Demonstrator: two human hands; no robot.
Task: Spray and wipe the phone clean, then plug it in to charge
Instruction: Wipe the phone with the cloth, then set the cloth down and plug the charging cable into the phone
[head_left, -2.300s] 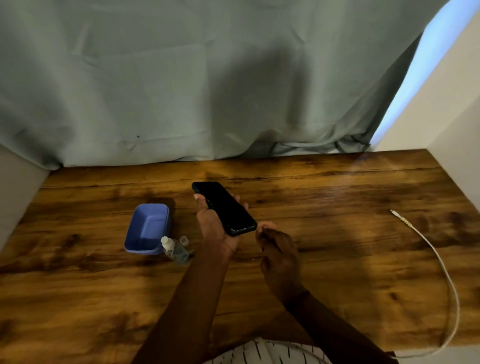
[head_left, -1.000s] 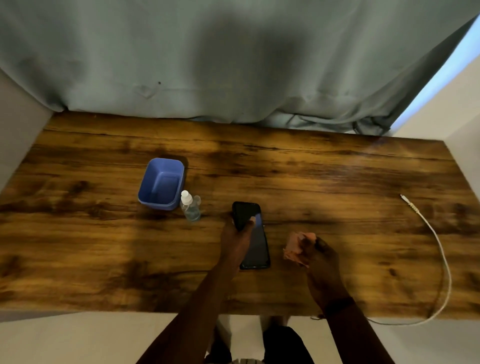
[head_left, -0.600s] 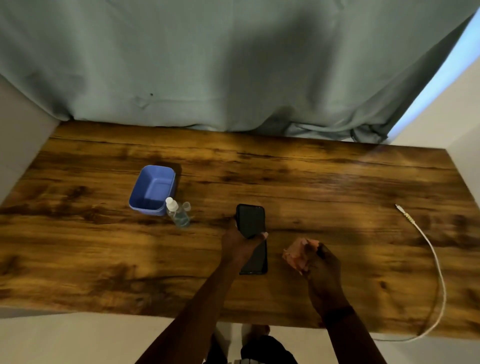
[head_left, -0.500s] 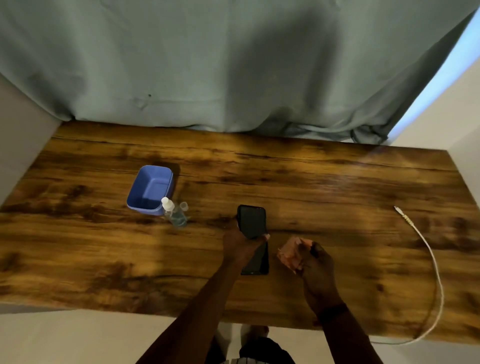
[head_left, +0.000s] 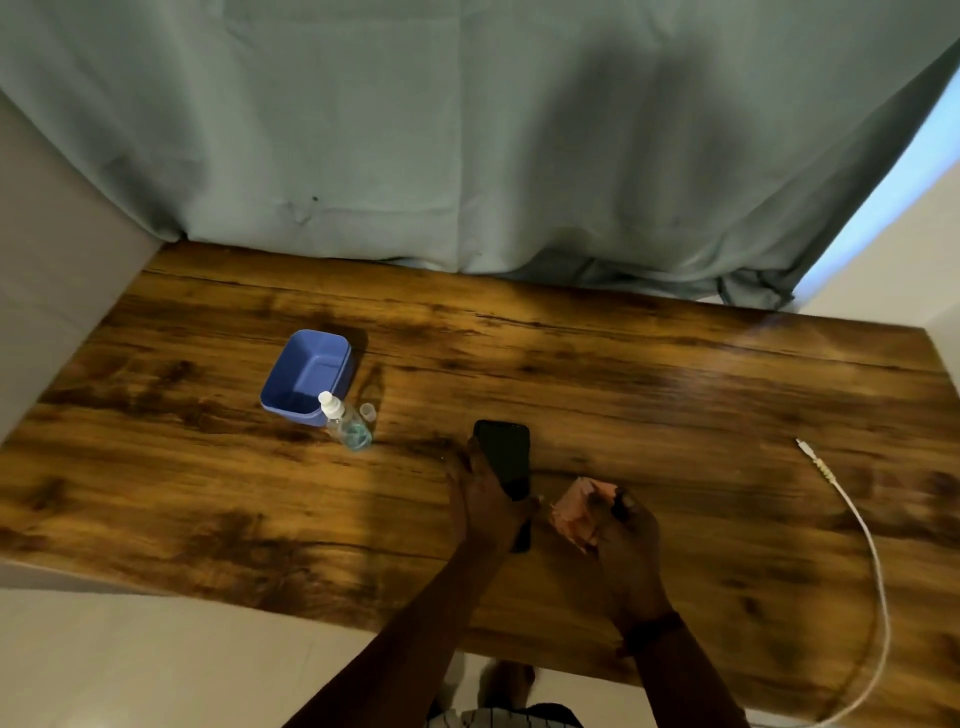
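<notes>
A black phone (head_left: 505, 457) is held screen up over the middle of the wooden table (head_left: 649, 395), and my left hand (head_left: 485, 499) grips its lower half from the left side. Just to the right, my right hand (head_left: 621, 525) is closed on a crumpled pink cloth (head_left: 579, 512), which sits beside the phone without touching it. A small clear spray bottle (head_left: 347, 426) with a white nozzle stands to the left, its loose clear cap (head_left: 367, 411) beside it. A white charging cable (head_left: 852, 525) lies at the right, its plug end pointing toward the middle.
A blue plastic tub (head_left: 310, 375) stands behind the spray bottle at left. A grey-green curtain (head_left: 467, 135) hangs along the table's far edge. Pale walls close in both sides. The near table edge runs just under my forearms.
Since the earliest frame the phone has come down nearer the table and my right hand has taken up the pink cloth. Over the last half second my hands have barely shifted.
</notes>
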